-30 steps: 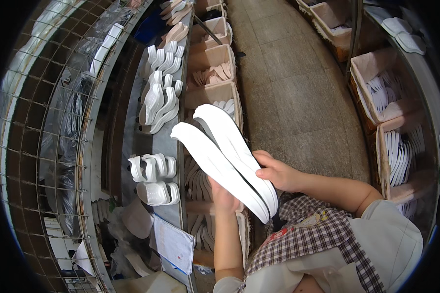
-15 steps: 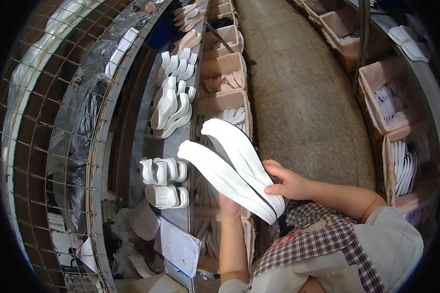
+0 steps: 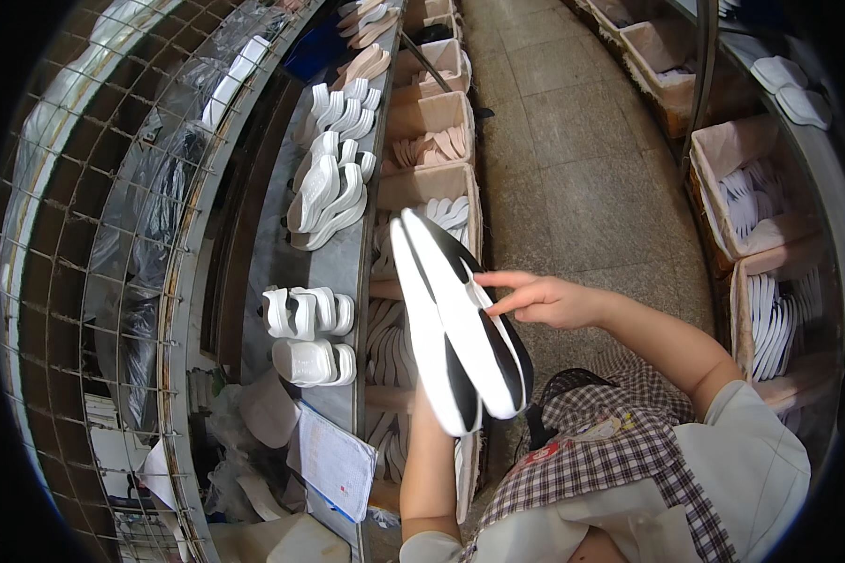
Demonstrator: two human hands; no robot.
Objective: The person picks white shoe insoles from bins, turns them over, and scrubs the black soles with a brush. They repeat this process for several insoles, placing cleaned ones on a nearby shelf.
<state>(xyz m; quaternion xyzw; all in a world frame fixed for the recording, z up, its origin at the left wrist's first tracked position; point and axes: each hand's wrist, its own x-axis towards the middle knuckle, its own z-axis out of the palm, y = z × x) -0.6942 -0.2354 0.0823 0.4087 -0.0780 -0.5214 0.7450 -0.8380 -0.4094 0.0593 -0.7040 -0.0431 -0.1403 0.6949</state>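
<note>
L hand [image 3: 441, 399], mostly hidden, grips pair of white soles [image 3: 455, 319] from below, just right of metal bench [image 3: 282, 253]. R hand [image 3: 540, 300] open, fingertips on upper sole's edge. Best kept flush, w/ firm L grip.

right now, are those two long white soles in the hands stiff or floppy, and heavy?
The white soles look fairly stiff: they stick straight out without drooping. Probably light, since the right hand only touches them with its fingertips. The left hand is hidden beneath them, so its grip cannot be judged.
</note>
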